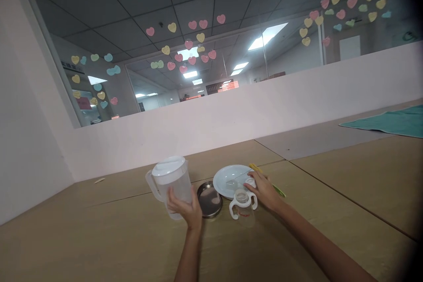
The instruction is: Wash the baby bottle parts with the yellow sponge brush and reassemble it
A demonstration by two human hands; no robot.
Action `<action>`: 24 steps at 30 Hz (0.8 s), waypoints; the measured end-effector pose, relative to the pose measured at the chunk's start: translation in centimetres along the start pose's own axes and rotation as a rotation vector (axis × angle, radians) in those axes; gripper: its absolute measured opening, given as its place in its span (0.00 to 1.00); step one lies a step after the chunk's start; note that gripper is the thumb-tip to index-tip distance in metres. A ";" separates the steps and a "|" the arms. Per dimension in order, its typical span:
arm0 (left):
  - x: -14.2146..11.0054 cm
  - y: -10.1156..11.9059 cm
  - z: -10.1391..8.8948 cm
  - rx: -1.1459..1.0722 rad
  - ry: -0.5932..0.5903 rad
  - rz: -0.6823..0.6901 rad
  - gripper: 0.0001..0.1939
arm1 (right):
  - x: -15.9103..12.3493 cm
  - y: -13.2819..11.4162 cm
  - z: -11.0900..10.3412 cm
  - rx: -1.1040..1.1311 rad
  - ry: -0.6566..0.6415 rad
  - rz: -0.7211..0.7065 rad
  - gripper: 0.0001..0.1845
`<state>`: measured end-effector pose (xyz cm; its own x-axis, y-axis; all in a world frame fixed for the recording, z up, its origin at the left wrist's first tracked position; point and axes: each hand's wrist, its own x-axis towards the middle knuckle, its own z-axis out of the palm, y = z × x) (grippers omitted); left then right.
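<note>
My left hand [185,208] grips the near side of a clear plastic pitcher [176,188] with a white lid and a handle on its left. Over the right part of a pale round plate [222,181], my right hand [265,190] pinches a small white piece [250,181] that looks like a bottle cap. Another clear piece [232,184] lies on the plate. A clear baby bottle [244,213] with two white handles stands in front of the plate, its neck uncovered. Between pitcher and bottle sits a shallow round metal dish [210,200].
Behind the plate and my right hand lies a thin yellow and green item [256,168], partly hidden. A teal cloth [393,121] is spread at the far right of the wooden table [109,233]. A white wall [211,125] with a window borders the back.
</note>
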<state>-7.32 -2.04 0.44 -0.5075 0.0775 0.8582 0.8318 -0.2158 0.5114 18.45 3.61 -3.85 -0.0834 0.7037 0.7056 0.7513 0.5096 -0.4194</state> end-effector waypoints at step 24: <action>1.5 -3.3 0.0 0.212 -0.221 0.157 0.47 | -0.2 -1.6 -1.6 0.195 0.138 -0.050 0.20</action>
<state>-10.80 -1.22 0.01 -0.3281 0.2736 0.9042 0.9358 -0.0365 0.3506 18.34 1.84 -2.42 -0.0176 0.6077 0.7940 0.6067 0.6377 -0.4746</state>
